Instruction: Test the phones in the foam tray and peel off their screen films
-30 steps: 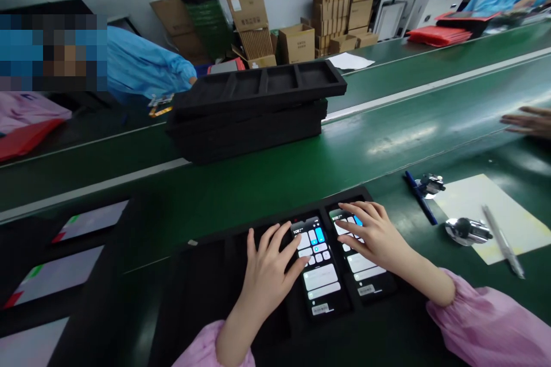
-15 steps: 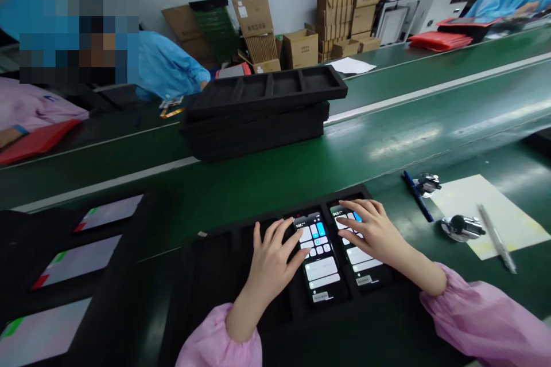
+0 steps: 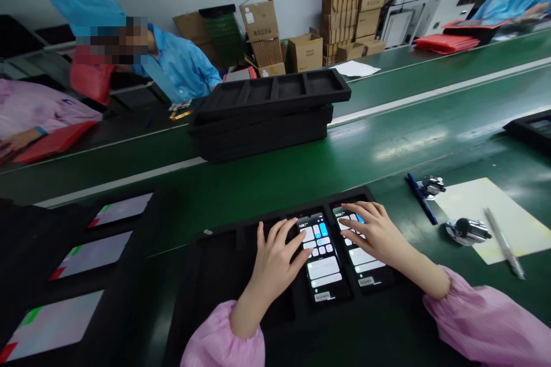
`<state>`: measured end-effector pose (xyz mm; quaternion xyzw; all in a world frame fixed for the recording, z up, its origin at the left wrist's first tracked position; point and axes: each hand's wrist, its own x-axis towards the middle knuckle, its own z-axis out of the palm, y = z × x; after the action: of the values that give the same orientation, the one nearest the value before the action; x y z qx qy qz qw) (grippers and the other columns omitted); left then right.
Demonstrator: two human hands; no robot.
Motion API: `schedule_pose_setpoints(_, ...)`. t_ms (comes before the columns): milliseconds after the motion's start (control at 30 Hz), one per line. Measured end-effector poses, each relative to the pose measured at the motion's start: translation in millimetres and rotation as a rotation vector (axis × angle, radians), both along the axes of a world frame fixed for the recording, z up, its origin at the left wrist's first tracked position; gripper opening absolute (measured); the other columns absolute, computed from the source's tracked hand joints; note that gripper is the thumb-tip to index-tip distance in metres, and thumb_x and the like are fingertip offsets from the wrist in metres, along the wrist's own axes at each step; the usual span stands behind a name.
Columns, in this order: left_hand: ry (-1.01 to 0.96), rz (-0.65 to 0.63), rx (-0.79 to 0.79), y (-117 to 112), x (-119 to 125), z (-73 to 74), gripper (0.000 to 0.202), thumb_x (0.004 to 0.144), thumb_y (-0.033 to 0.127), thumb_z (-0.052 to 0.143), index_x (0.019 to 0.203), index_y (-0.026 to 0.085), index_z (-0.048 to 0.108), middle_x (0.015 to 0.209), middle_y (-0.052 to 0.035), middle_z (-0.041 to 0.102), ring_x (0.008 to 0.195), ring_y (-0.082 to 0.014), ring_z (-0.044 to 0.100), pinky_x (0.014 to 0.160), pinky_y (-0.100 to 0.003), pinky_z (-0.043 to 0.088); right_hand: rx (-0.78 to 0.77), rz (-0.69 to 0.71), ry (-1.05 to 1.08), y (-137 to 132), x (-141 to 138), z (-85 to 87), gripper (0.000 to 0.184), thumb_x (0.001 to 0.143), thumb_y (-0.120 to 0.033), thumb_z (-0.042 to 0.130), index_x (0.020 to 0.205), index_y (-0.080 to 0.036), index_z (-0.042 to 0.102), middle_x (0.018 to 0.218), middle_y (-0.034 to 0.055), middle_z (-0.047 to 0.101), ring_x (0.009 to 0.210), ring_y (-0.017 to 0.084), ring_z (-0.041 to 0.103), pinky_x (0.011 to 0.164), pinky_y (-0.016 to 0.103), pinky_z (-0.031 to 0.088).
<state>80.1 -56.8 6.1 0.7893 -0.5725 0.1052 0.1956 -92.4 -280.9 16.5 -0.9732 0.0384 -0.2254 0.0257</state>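
Touching two lit phones side by side in a black foam tray [image 3: 327,198], the left hand [image 3: 273,258] is spreading wide with its fingertips on the left phone [image 3: 322,264], while the right hand [image 3: 374,235] is curving over the right phone [image 3: 361,258], neither gripping. Compartments left of the left hand are lying empty; farther ahead, a stack of black foam trays [image 3: 262,137] is sitting on a green conveyor belt [image 3: 408,149].
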Motion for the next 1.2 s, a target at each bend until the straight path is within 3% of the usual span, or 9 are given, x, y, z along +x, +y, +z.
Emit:
schedule_pose_setpoints(167,-0.024,-0.012,0.024,1.0,1.3,-0.3,0.030,0.103,0.040,0.051,0.118,0.030,0.074,0.134,-0.0110,0.069,0.124,-0.0321,0.062,0.109,-0.076,0.042,0.009,-0.013,-0.039,-0.2,-2.2,3.3,0.030,0.108,-0.035,0.047,0.108,-0.025,0.076,0.125,0.0102,0.073,0.110,0.027,0.064,0.090,0.045,0.049)
schedule_pose_setpoints(300,-0.048,-0.027,0.029,1.7,3.2,-1.8,0.030,0.103,0.039,0.050,0.119,0.029,0.073,0.132,-0.0113,0.069,0.122,-0.0318,0.063,0.108,-0.075,0.043,0.086,-0.143,-0.110,-10.3,-15.1,10.0,0.034,0.108,-0.028,0.042,0.118,-0.025,0.075,0.121,0.0114,0.073,0.109,0.027,0.065,0.089,0.044,0.051)
schedule_pose_setpoints(467,-0.071,-0.051,0.023,2.0,5.7,-4.6,0.031,0.103,0.038,0.049,0.121,0.029,0.072,0.130,-0.0113,0.070,0.121,-0.0318,0.063,0.109,-0.074,0.042,0.149,-0.261,-0.122,-18.1,-27.2,9.5,0.039,0.109,-0.031,0.038,0.115,-0.024,0.076,0.118,0.0115,0.072,0.105,0.027,0.066,0.084,0.043,0.054)
schedule_pose_setpoints(667,-0.092,-0.057,0.000,1.8,7.6,-4.8,0.034,0.104,0.039,0.045,0.124,0.025,0.070,0.129,-0.0129,0.070,0.119,-0.0318,0.063,0.109,-0.072,0.043,0.116,-0.246,-0.078,-10.9,-28.5,0.8,0.042,0.109,-0.032,0.038,0.106,-0.025,0.079,0.121,0.0111,0.071,0.109,0.027,0.063,0.084,0.042,0.054)
schedule_pose_setpoints(800,-0.088,-0.055,-0.005,-4.6,5.1,-1.2,0.040,0.106,0.042,0.040,0.127,0.021,0.067,0.129,-0.0151,0.069,0.118,-0.0325,0.064,0.106,-0.074,0.045,0.096,-0.239,-0.066,-9.7,-28.9,-0.7,0.042,0.109,-0.032,0.037,0.112,-0.024,0.079,0.125,0.0121,0.070,0.112,0.028,0.061,0.086,0.043,0.053)
schedule_pose_setpoints(967,-0.063,-0.045,0.025,-11.9,1.6,3.2,0.039,0.104,0.045,0.046,0.129,0.023,0.066,0.134,-0.0138,0.067,0.123,-0.0323,0.062,0.110,-0.073,0.042,0.002,-0.287,-0.038,-10.3,-29.7,-2.6,0.040,0.108,-0.033,0.038,0.116,-0.028,0.078,0.134,0.0108,0.067,0.116,0.031,0.059,0.088,0.046,0.050)
schedule_pose_setpoints(1200,-0.046,-0.017,0.053,0.3,1.8,4.1,0.035,0.102,0.045,0.051,0.124,0.026,0.070,0.132,-0.0133,0.069,0.121,-0.0326,0.063,0.107,-0.074,0.045,0.024,-0.242,-0.087,-12.7,-31.4,-4.0,0.039,0.108,-0.031,0.038,0.119,-0.024,0.075,0.125,0.0122,0.070,0.110,0.029,0.062,0.086,0.043,0.050)
